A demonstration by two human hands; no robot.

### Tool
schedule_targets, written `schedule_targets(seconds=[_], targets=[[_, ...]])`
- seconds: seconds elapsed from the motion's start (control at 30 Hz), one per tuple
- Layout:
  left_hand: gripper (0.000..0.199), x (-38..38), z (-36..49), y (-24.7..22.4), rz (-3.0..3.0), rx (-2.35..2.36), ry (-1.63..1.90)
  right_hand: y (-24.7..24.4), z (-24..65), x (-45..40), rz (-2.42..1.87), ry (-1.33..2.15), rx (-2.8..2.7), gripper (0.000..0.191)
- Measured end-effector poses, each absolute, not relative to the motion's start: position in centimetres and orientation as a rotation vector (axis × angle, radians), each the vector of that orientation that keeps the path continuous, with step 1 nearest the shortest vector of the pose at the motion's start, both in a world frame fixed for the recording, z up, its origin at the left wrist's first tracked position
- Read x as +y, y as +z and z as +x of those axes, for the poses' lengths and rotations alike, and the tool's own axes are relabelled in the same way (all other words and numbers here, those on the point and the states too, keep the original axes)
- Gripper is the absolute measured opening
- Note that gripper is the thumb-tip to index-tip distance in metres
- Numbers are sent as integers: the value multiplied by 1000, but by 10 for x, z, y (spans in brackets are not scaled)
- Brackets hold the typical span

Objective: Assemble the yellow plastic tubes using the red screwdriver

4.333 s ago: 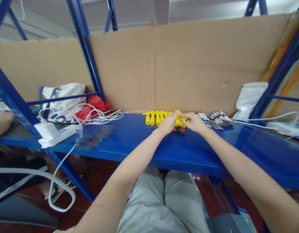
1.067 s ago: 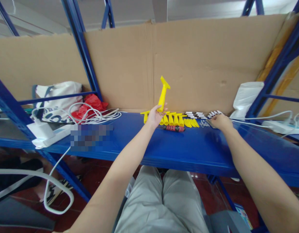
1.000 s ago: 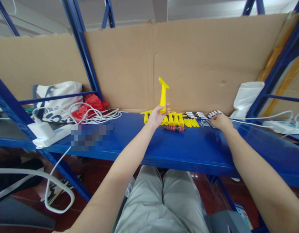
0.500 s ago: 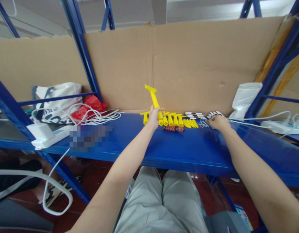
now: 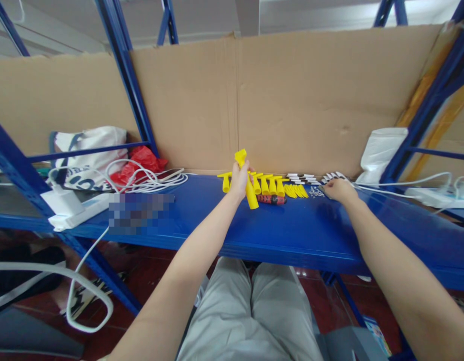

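My left hand (image 5: 240, 180) is closed round a yellow plastic handle with a flared head (image 5: 251, 196), held tilted over the shelf. Behind it stands a row of similar yellow handles (image 5: 269, 185). A screwdriver with a red and black grip (image 5: 272, 199) lies just right of the held handle, its left part hidden. My right hand (image 5: 335, 189) rests low on the shelf, fingers drawn together; what is in them is hidden. It lies beside a pile of small silvery pieces (image 5: 315, 192) and in front of white and black strips (image 5: 333, 176).
Flat yellow pieces (image 5: 295, 191) and more black-and-white strips (image 5: 301, 179) lie on the blue shelf (image 5: 284, 230). Cardboard (image 5: 310, 100) forms the back. Left are a white cable coil (image 5: 152, 183), a red bag (image 5: 143, 159) and a power strip (image 5: 85, 210); right, a white pouch (image 5: 380, 155).
The yellow handle in my left hand has tipped: its flared head came down towards me and its round end swung lower, over the screwdriver's left side. My right hand has hardly moved.
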State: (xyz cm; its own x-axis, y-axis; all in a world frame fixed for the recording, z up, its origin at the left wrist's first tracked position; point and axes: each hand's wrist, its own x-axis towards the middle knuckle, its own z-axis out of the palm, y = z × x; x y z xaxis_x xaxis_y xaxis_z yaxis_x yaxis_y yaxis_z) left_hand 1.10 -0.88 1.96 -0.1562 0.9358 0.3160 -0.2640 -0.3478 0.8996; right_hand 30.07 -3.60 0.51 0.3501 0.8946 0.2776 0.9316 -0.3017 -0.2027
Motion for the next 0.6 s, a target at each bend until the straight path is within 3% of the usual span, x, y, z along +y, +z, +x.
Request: schedule_targets(seconds=[0.2,0.43,0.6], targets=[[13,-8,12,11,1896,1178,1614,8,296,-40,-2311,-134,-1591,26],[25,-15,13,0,2487,1609,952,9,296,-40,-2328,-127,-1574,23],[32,-14,11,-4,2564,1682,727,7,299,-38,-2289,-143,-1594,23]])
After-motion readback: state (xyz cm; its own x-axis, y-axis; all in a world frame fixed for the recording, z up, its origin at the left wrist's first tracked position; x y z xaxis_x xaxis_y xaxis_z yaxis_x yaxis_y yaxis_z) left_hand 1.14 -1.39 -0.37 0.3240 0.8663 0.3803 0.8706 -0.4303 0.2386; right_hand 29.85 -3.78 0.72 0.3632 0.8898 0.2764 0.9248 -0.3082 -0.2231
